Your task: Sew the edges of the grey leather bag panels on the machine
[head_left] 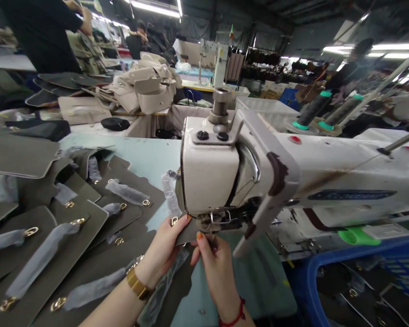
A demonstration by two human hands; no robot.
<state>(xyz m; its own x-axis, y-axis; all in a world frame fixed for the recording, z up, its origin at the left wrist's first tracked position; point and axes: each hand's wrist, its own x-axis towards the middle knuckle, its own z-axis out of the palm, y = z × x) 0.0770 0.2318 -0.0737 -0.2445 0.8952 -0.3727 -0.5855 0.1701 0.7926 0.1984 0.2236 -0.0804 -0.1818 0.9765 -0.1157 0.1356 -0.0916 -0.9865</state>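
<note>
A white sewing machine [211, 168] stands in the middle, its head above both hands. My left hand [167, 245], with a gold watch at the wrist, grips a dark grey-brown leather piece [187, 237] just below the machine head, thumb on top. My right hand [213, 259], with a red string bracelet, pinches the near edge of the same piece. A plastic-wrapped strap [171, 195] with a gold ring lies beyond my left hand. The needle area is mostly hidden.
Leather panels [71, 259] with wrapped handles and gold rings cover the table's left side. A blue basket [310, 281] holding similar pieces is at lower right. Beige pieces [150, 86] are heaped behind. Thread cones [313, 110] stand behind the machine. Other people are in the background.
</note>
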